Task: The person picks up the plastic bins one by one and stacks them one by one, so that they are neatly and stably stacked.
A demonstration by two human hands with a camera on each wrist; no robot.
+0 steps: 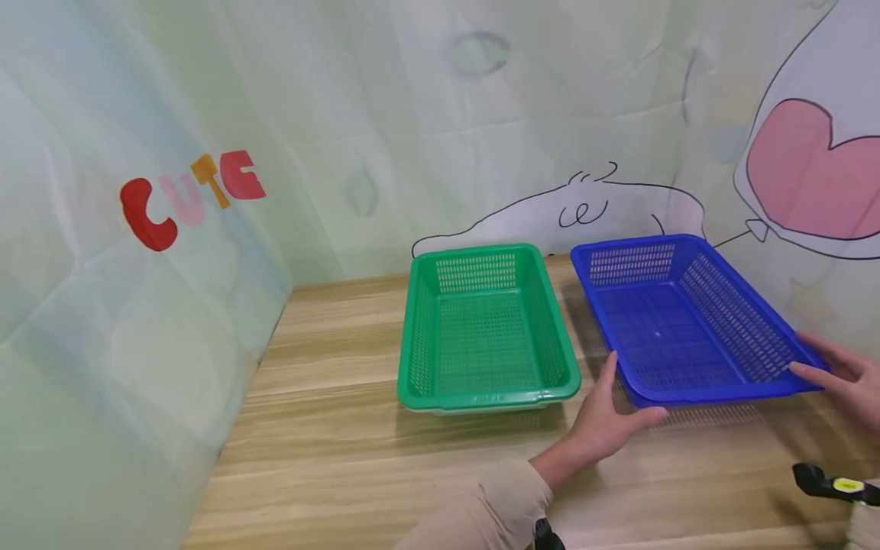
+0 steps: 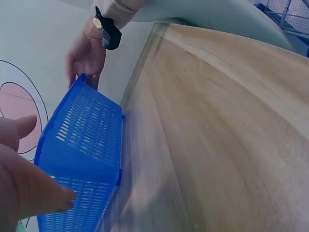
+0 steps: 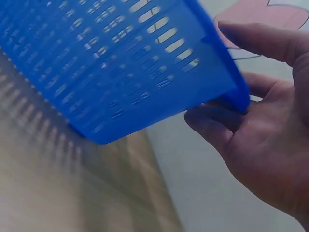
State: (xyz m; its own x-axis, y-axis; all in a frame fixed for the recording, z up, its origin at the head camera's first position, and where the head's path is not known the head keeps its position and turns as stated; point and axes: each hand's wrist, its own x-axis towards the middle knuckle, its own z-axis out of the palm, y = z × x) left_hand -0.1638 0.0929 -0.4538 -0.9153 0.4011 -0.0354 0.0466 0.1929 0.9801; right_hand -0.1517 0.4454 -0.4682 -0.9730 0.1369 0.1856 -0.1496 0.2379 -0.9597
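A blue plastic basket [image 1: 674, 328] with slotted sides is at the right of the table in the head view. Its front right corner is held by my right hand [image 3: 270, 111], thumb above the rim and fingers curled beneath it. My left hand [image 1: 605, 424] is at the front left corner of that basket, thumb and forefinger spread apart. In the left wrist view, the left thumb [image 2: 43, 193] lies in front of the basket's slotted wall; whether it touches is hard to tell. To the left stands a green plastic basket [image 1: 488, 401], with nothing in it.
Both baskets stand over a wood-grain table [image 1: 330, 428]. A printed cloth backdrop [image 1: 357, 137] hangs behind the table and along its left side. A black wrist strap [image 1: 818, 481] shows at the lower right.
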